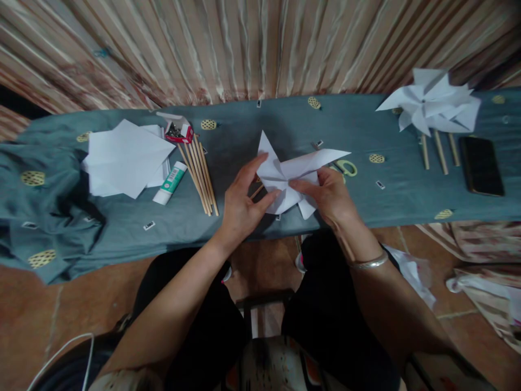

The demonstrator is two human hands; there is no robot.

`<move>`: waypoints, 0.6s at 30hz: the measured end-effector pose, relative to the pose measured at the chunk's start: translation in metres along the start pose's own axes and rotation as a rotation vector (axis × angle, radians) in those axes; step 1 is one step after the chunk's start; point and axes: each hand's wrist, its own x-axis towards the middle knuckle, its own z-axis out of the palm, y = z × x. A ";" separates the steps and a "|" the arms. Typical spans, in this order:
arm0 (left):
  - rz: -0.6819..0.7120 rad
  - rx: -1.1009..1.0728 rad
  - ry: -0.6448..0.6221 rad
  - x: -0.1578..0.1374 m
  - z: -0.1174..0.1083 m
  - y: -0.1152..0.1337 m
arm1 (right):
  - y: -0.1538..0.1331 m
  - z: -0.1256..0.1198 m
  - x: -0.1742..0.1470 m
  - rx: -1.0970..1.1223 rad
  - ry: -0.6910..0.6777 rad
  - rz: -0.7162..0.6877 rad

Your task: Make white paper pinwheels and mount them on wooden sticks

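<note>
A white paper pinwheel point(280, 168) with pointed, folded blades is held between my two hands above the table. My left hand point(244, 203) grips its left side, thumb near the lower middle and fingers by the left blade. On the other side, my right hand point(331, 195) pinches the paper, its thumb pressed close to the pinwheel's centre. Part of a thin wooden stick point(257, 192) shows beneath the paper by my left fingers; whether it is joined to the pinwheel I cannot tell. Green-handled scissors point(347, 168) lie partly hidden behind my right hand.
On the left are stacked white paper sheets point(126, 157), a glue stick point(170, 183), several wooden sticks point(199, 176) and an open small red box point(179, 132) of metal pins. Pinwheels on sticks point(437, 106) and a black phone point(482, 165) lie right. A pleated curtain point(260, 49) hangs behind.
</note>
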 end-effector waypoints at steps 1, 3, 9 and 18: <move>0.007 -0.019 0.017 0.001 -0.002 -0.001 | 0.000 0.000 0.000 0.015 0.007 0.000; -0.055 -0.093 0.061 0.002 -0.003 -0.002 | -0.001 0.000 0.000 0.035 -0.006 0.001; -0.499 -0.392 -0.047 -0.003 0.010 0.004 | 0.000 0.005 -0.003 0.041 -0.049 0.033; -0.534 -0.307 0.065 -0.005 0.013 0.012 | 0.006 0.008 -0.003 -0.025 -0.050 0.019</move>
